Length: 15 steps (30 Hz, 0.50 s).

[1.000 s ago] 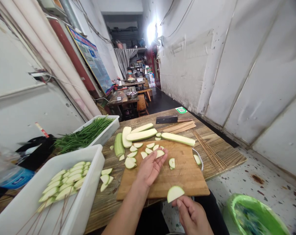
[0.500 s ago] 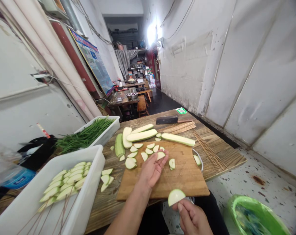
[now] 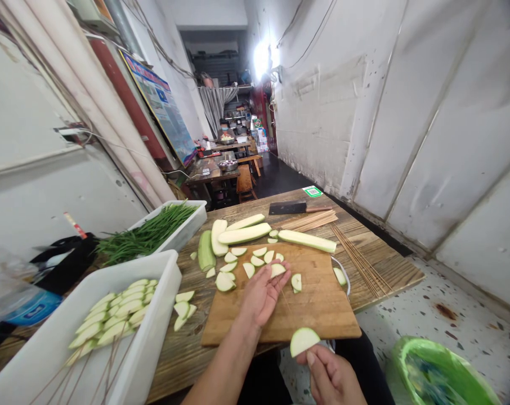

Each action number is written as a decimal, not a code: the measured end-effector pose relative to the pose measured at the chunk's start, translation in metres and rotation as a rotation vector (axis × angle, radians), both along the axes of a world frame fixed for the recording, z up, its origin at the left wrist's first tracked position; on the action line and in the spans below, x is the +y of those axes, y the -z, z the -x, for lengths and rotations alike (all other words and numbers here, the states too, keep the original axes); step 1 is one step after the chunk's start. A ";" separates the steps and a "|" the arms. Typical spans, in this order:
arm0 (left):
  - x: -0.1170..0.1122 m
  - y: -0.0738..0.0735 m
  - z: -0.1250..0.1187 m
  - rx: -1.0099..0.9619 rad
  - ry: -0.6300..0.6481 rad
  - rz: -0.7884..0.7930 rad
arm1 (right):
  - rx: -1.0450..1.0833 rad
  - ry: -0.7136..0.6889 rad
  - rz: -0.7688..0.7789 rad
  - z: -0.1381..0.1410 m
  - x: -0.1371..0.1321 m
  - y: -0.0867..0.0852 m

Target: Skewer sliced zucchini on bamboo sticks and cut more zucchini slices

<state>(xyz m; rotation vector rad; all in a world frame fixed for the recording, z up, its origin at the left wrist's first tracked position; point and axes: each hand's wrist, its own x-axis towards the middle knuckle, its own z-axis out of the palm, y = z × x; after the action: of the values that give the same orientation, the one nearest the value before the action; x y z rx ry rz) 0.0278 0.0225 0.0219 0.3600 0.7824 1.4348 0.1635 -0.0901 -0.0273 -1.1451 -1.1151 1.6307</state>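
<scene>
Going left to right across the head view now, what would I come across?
Skewered slices in the white tub, loose slices beside it, green-skinned squash, left hand, right hand, green bin.

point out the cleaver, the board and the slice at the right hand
Cleaver (image 3: 287,208): head view, on the dark blade.
Board (image 3: 318,309): head view, on bare wood.
Slice (image 3: 304,342): head view, on the pale face.

wooden table (image 3: 183,349) | cutting board (image 3: 318,315) | cleaver (image 3: 287,208) | skewers (image 3: 312,219) | zucchini halves (image 3: 246,232) | QR card (image 3: 313,191)
</scene>
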 end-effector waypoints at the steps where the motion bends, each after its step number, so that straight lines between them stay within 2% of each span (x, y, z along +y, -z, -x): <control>1: -0.001 0.000 -0.001 -0.003 0.001 0.000 | 0.006 0.003 0.006 0.001 0.000 0.000; 15: -0.007 -0.003 -0.002 -0.015 0.064 -0.012 | 0.033 0.010 0.034 0.004 0.001 0.001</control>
<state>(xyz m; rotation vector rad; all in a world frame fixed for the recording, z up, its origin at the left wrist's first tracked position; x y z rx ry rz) 0.0297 0.0152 0.0247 0.3799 0.7440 1.3814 0.1595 -0.0895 -0.0285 -1.1405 -1.0623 1.6607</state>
